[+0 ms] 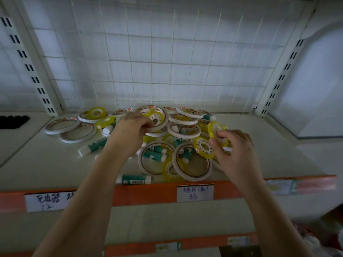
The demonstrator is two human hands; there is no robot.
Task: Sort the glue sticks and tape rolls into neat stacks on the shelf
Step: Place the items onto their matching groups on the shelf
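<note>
**Both hands in the pile, nothing stacked yet**

I take the pile (172,140) at mid-shelf (55,164) as my landmark. Far left of it sit black objects (13,121), cut off by the frame edge; I cannot tell what they are. Just left of the pile lie two flat white rolls (62,125), and a glue stick (92,146) lies loose beside them. Another stick (134,179) rests in front of the pile, near the orange shelf lip (148,191).

My left hand (130,132) reaches onto the pile's top, fingers curled round the rim of a wide white roll (157,115) with a yellow roll sitting in it. My right hand (235,151), at the pile's right edge, pinches a yellow roll (216,131) between thumb and fingertips; a second yellow roll (204,147) stands just under it, and I cannot tell whether the hand holds that too.

I judge the rolls light and stiff, the yellow film slick, so rim pinches suit them. The sticks look smooth and likely to roll; I would grip them mid-barrel.

Many sticks are half buried under rolls, so no count is possible. The price labels (194,192) are handwritten and partly covered by my arms.
</note>
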